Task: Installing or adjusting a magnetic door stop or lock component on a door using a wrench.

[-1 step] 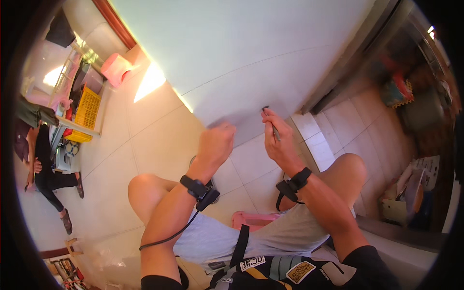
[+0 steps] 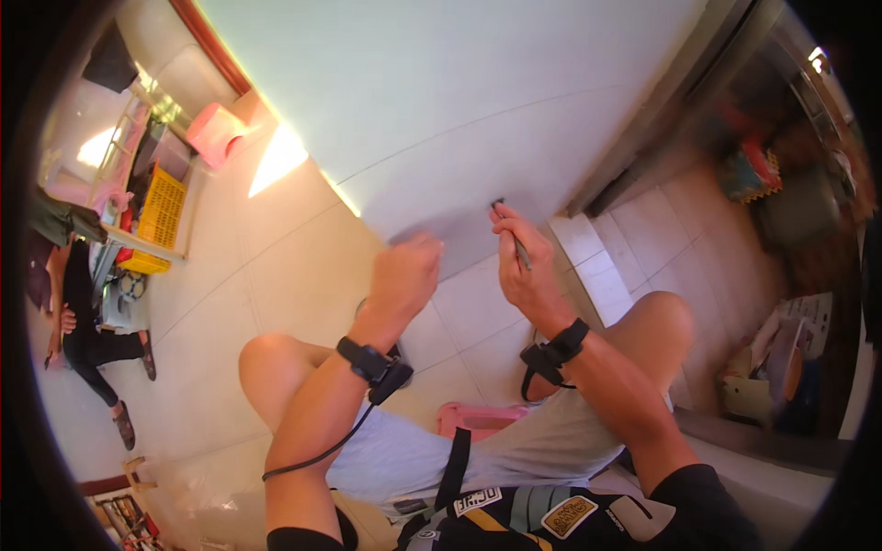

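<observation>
My right hand pinches a slim dark stick-like tool. Its dark tip points at the lower part of a pale wall panel, touching it or very close. Whether it is a small brush or a pen I cannot make out. To the left, my left hand is closed in a loose fist near the panel's bottom edge, slightly blurred. Anything within its fingers is hidden. Both wrists wear black strapped devices, a cable running along the left forearm.
Below my hands is a pink plastic stool between my legs. Off left, a person sits near a shelf with a yellow basket; a pink tub-like item lies by the wall. To the right are a doorway step and a box of things.
Almost nothing differs. The view has shifted slightly, and both hands appear a little further left, with the tool still in my right hand.
</observation>
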{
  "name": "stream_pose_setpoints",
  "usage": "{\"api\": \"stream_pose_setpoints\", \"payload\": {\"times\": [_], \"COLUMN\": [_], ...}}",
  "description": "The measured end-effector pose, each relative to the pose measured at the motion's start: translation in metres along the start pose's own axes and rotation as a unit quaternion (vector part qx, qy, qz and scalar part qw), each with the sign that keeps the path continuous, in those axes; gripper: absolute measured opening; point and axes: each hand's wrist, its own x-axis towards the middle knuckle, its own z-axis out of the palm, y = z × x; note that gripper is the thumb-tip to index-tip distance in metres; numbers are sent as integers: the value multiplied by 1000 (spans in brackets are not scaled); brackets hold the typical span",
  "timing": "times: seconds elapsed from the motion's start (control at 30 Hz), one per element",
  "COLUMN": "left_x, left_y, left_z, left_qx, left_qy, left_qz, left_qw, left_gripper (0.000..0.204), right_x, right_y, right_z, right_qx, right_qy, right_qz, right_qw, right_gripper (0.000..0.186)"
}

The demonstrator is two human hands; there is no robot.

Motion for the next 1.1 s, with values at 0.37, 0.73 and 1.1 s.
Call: {"api": "stream_pose_setpoints", "payload": {"times": [0.37, 0.73, 1.1], "left_x": [13, 17, 16], "left_y": [9, 12, 7], "left_z": [-38, -49, -55], "left_qx": [-36, -46, -46], "left_qy": [29, 44, 18], "left_qz": [-62, -92, -91], "left_qw": [997, 994, 995], "left_gripper": [22, 27, 25], "right_x": [28, 36, 40], "right_y": [-36, -4, -19], "right_z": [-15, -14, -15], "right_qx": [167, 386, 67], "right_qy": [-5, 147, 198], "right_qz": [-3, 232, 221], "right_qw": [986, 881, 953], "right_gripper": [22, 37, 56]}}
